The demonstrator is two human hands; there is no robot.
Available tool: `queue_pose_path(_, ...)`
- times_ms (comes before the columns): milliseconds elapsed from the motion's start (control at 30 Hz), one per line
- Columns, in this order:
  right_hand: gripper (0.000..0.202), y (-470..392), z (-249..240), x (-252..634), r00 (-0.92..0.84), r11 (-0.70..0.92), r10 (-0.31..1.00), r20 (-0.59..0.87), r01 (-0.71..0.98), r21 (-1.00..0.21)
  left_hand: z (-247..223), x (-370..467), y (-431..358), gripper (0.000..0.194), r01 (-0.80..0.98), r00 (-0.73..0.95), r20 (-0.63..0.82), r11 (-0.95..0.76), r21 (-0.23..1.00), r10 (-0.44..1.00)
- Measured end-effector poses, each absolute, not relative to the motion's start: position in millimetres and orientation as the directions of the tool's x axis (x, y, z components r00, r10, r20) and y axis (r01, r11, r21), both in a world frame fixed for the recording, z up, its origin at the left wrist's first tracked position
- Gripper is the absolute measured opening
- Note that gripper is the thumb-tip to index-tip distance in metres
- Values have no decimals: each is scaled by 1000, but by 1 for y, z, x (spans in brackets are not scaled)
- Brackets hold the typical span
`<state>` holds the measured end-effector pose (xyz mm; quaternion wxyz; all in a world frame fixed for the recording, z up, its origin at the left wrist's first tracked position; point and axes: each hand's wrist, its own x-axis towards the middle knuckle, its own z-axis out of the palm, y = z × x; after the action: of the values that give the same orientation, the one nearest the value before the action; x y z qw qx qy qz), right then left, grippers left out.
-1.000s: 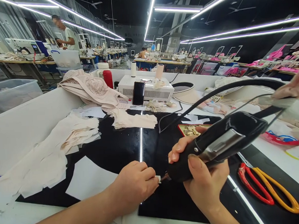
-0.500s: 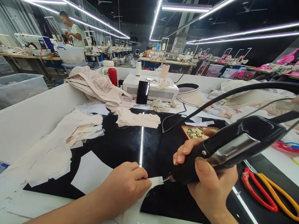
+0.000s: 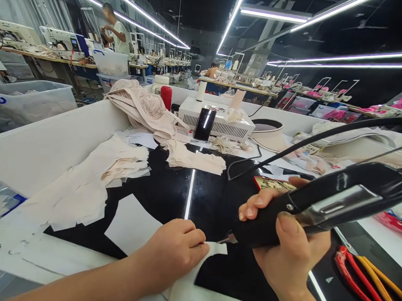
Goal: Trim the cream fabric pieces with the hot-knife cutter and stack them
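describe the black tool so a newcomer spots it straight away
Above the glossy black work surface, look for the right hand. It grips the tool, a thick black body with its tip pointing left. Unlike the red-and-orange scissors nearby, it carries a silver panel.

Black panel (image 3: 167, 192) on white table (image 3: 24, 258): cream fabric stacks (image 3: 85, 188), scissors (image 3: 342, 262), apparently tray (image 3: 257, 182), half hidden.

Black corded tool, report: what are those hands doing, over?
Left hand pinching cream fabric. Right hand gripping black corded tool, metal tip near fabric's edge. Red-and-orange scissors lying beside right hand.
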<state>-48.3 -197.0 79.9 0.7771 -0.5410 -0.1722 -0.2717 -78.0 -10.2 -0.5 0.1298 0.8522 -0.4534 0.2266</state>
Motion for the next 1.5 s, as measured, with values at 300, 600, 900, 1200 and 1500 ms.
queue_pose_path(300,42,-191,76,-48,802,284,-186,568,597,-750,-2,-77,-11,22,-835,461,538,-550,-5,-705)
queue_pose_path(600,42,-204,78,-47,781,250,-254,571,623,-741,-1,-78,-11,23,-832,469,535,-555,1,-702)
queue_pose_path(900,39,-201,83,-52,799,286,-247,549,601,-747,0,-76,-10,24,-846,461,538,-533,26,-706)
queue_pose_path(1200,41,-195,76,-62,817,302,-163,553,575,-760,5,-77,-9,23,-846,467,529,-533,33,-709)
queue_pose_path(1500,44,-203,83,-62,800,281,-241,550,600,-749,1,-77,-8,25,-851,464,551,-523,57,-694)
